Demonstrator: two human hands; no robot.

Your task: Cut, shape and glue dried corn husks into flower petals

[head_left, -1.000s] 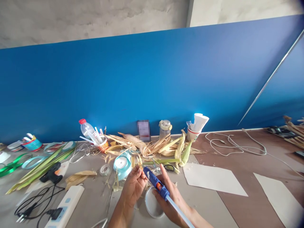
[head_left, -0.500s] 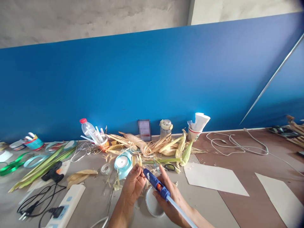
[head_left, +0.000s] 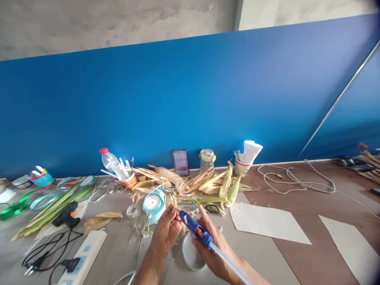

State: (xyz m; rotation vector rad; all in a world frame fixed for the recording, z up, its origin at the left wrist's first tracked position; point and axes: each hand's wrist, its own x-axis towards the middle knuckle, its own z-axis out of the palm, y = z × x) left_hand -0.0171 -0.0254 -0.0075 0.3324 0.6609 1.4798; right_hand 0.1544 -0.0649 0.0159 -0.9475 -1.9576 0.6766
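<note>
My right hand is closed around a blue glue gun, with a long translucent glue stick poking out of its back end. The gun's nozzle points up and left, right by the fingertips of my left hand. Thumb and fingers of that left hand are pinched together on a small piece of corn husk, only partly visible. Beneath my hands lies a round clear lid or dish, partly covered by the right hand. A heap of dried corn husks spreads just beyond.
A light-blue ribbon roll and tape roll lie left of centre. Further left are a power strip, a black glue gun and green leaves. White paper sheets lie right; a bottle stands behind.
Almost nothing differs. Both hands keep their place, the glue gun still at the left fingertips; the glue stick's rear end sits very slightly further right.
</note>
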